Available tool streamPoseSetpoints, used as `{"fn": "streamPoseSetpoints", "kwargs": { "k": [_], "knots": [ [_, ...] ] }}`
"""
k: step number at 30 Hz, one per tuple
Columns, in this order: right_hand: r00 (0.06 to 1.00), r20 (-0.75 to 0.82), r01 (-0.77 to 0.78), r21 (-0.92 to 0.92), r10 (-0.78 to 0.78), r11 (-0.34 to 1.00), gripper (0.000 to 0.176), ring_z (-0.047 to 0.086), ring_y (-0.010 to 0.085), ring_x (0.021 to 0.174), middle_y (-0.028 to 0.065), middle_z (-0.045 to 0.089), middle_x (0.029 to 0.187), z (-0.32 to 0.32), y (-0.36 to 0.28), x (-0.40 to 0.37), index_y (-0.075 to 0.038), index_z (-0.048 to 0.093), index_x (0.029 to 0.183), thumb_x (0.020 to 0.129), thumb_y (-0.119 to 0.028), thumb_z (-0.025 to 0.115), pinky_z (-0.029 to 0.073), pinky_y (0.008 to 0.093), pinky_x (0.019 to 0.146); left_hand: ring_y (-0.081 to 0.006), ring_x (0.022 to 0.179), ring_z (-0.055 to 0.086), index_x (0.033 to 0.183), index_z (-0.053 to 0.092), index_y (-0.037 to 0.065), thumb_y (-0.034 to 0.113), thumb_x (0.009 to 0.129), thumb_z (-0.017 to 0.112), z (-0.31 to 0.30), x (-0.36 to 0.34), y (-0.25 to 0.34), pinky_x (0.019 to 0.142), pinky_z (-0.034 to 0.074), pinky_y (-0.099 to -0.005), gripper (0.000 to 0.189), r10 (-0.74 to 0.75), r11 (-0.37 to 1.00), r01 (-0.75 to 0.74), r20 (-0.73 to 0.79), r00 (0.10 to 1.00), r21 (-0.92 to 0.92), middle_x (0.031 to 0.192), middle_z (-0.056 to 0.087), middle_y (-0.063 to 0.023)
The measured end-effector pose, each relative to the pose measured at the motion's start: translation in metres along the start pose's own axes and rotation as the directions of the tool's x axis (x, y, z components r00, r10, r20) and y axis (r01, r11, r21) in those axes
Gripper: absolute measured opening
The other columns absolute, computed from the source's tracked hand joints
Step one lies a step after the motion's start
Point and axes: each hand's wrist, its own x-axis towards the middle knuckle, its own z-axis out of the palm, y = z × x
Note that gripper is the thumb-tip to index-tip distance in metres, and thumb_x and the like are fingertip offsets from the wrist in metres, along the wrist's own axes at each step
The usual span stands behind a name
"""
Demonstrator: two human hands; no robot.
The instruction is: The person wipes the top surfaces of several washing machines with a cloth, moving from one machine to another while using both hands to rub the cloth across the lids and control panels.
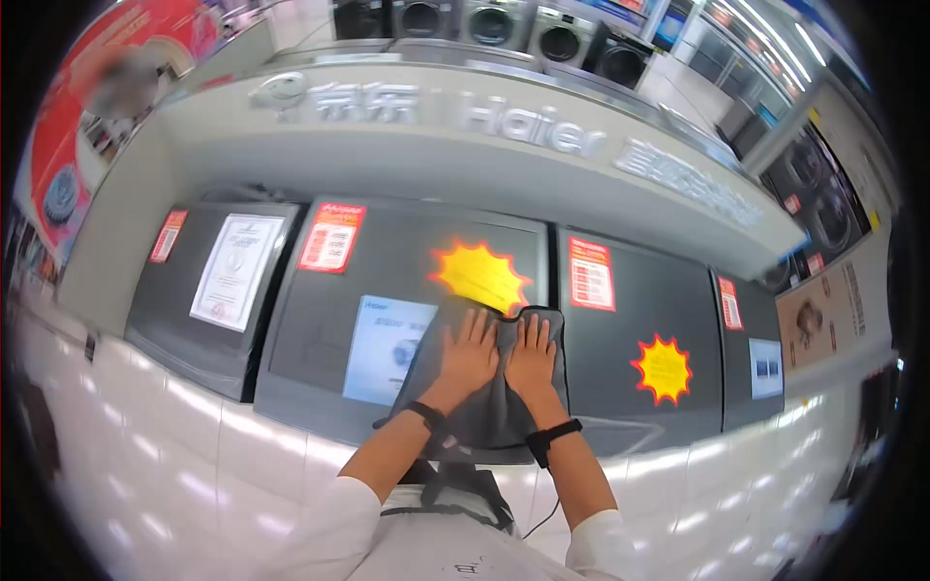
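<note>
A dark grey cloth lies spread on the dark front of an appliance. My left hand and my right hand press flat on the cloth side by side, fingers apart and pointing up. Each wrist wears a black band. A yellow starburst sticker sits just above the cloth's upper edge. A pale blue-and-white sheet is stuck to the appliance left of the cloth, partly under it.
Similar dark appliances stand to the left and right, carrying red price cards and another starburst sticker. A white counter with lettering runs behind them, with washing machines beyond. Glossy white floor tiles lie below.
</note>
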Motion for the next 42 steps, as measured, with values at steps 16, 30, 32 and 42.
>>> {"fn": "streamPoseSetpoints", "kwargs": {
  "k": [16, 30, 32, 42],
  "knots": [
    [0.953, -0.128, 0.274, -0.03, -0.276, 0.961, 0.067, 0.024, 0.0414, 0.153, 0.0206, 0.033, 0.163, 0.034, -0.283, -0.002, -0.007, 0.041, 0.155, 0.096, -0.036, 0.053, 0.023, 0.0644, 0.118, -0.03, 0.156, 0.022, 0.142, 0.056, 0.01, 0.04, 0.094, 0.055, -0.084, -0.12, -0.257, 0.115, 0.025, -0.069, 0.057, -0.212, 0.977, 0.212, -0.062, 0.975, 0.003, 0.167, 0.028, -0.0113],
    [0.995, -0.101, 0.002, 0.024, 0.0, 1.0, 0.062, 0.027, 0.0362, 0.153, 0.016, 0.032, 0.164, 0.021, -0.221, -0.015, -0.005, 0.042, 0.154, 0.097, -0.026, 0.053, 0.027, 0.0613, 0.118, -0.0319, 0.156, 0.019, 0.143, 0.056, 0.008, 0.04, 0.09, 0.056, -0.062, -0.041, -0.198, 0.114, 0.025, -0.0707, 0.061, 0.035, 0.998, -0.037, -0.062, 0.997, -0.046, 0.167, 0.029, -0.01],
    [0.993, -0.103, -0.061, 0.017, 0.063, 0.998, 0.06, 0.026, 0.0367, 0.153, 0.0162, 0.03, 0.165, 0.015, -0.18, -0.019, -0.004, 0.042, 0.153, 0.098, -0.025, 0.052, 0.026, 0.0621, 0.118, -0.0335, 0.156, 0.018, 0.149, 0.05, 0.009, 0.042, 0.091, 0.054, -0.053, -0.021, -0.16, 0.116, 0.023, -0.0704, 0.066, 0.056, 0.994, -0.058, -0.023, 0.998, -0.09, 0.167, 0.027, -0.0127],
    [0.93, -0.215, -0.307, -0.011, 0.298, 0.952, 0.063, 0.024, 0.0398, 0.153, 0.0199, 0.031, 0.163, 0.028, -0.097, -0.041, -0.006, 0.04, 0.154, 0.097, -0.03, 0.054, 0.026, 0.0644, 0.117, -0.034, 0.157, 0.016, 0.155, 0.043, 0.011, 0.04, 0.096, 0.048, -0.023, 0.013, -0.07, 0.118, 0.019, -0.0697, 0.066, 0.187, 0.974, -0.184, 0.012, 0.982, -0.136, 0.168, 0.025, -0.0136]
  ]
}}
